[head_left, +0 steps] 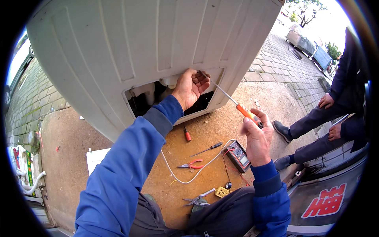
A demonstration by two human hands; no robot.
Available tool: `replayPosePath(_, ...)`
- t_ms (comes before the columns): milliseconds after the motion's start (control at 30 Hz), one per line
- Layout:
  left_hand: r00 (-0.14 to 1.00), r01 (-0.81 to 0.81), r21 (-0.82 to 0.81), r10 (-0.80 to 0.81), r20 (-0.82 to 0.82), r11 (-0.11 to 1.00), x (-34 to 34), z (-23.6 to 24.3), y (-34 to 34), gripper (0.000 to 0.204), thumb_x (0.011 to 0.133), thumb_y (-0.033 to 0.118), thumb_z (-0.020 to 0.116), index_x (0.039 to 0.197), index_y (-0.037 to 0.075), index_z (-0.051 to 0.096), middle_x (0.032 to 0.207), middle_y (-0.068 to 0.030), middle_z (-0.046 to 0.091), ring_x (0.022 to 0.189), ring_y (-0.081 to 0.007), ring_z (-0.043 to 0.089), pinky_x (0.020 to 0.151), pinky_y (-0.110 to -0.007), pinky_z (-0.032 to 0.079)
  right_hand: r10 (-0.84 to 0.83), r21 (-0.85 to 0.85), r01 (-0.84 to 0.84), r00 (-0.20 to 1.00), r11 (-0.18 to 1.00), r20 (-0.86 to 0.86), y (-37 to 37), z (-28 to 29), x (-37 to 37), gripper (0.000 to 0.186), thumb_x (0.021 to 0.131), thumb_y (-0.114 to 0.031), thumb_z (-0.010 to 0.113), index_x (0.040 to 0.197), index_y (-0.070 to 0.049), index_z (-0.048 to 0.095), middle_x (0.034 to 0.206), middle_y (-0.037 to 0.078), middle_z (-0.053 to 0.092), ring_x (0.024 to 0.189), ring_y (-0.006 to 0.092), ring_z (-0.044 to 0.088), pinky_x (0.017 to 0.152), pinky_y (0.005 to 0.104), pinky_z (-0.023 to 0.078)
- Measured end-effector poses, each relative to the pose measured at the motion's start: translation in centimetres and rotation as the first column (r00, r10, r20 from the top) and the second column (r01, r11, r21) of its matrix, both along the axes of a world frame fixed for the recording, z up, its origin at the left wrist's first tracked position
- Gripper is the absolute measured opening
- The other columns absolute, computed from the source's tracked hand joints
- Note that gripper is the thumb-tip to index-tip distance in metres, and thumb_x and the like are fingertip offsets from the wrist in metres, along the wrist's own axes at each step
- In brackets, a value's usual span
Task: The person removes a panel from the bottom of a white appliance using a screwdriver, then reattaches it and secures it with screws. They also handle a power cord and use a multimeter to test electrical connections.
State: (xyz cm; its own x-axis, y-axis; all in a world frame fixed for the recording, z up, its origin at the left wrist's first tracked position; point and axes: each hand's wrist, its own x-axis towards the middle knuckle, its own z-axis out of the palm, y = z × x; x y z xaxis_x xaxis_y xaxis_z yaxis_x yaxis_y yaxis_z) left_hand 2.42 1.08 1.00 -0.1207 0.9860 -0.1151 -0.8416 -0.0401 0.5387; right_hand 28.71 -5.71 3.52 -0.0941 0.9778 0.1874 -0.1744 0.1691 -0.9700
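A long screwdriver (225, 93) with an orange handle is gripped in my right hand (259, 138). Its shaft slants up and left to the panel of a white, ribbed appliance cabinet (158, 35). The tip meets the upper edge of a rectangular opening (138, 103) in that panel. Around the tip, the fingers of my left hand (189, 89) are curled against the edge; what they pinch there is hidden. Inside the dark opening, pale parts (149, 96) show beside my left wrist.
On the ground lie a red-handled screwdriver (187, 134), a dark screwdriver (207, 149), red-handled pliers (191, 164), a multimeter (238, 155), a white cable (185, 182), a yellow socket block (222, 192) and grey pliers (196, 201). Another person (335, 102) sits at the right.
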Motion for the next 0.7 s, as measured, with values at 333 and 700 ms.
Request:
replayPosePath(333,1.000,-0.012,0.016,0.012,-0.005,1.000,0.0,-0.2,-0.1,0.025,0.096,0.018,0.049,0.101,-0.003,0.061,0.099,-0.0160,0.069,0.086,-0.0209,0.067,0.078,-0.032,0.062,0.020,-0.086,-0.025,0.998,0.996,-0.058,-0.9,0.9,-1.0,0.036,0.101,-0.024,0.059,0.124,0.003,0.050,0.090,0.012,0.064,0.060,0.0149,0.062,0.054,0.0294,0.054)
replayPosePath(700,1.000,-0.020,0.000,0.020,-0.022,1.000,-0.4,-0.5,-0.3,0.020,0.097,0.019,0.055,0.100,0.000,0.062,0.095,-0.0128,0.069,0.082,-0.0179,0.067,0.074,-0.031,0.062,-0.027,-0.216,-0.017,0.979,0.976,-0.202,-1.6,2.6,-2.1,0.035,0.097,-0.015,0.065,0.123,0.005,0.052,0.083,0.007,0.059,0.062,0.0136,0.059,0.055,0.0270,0.050)
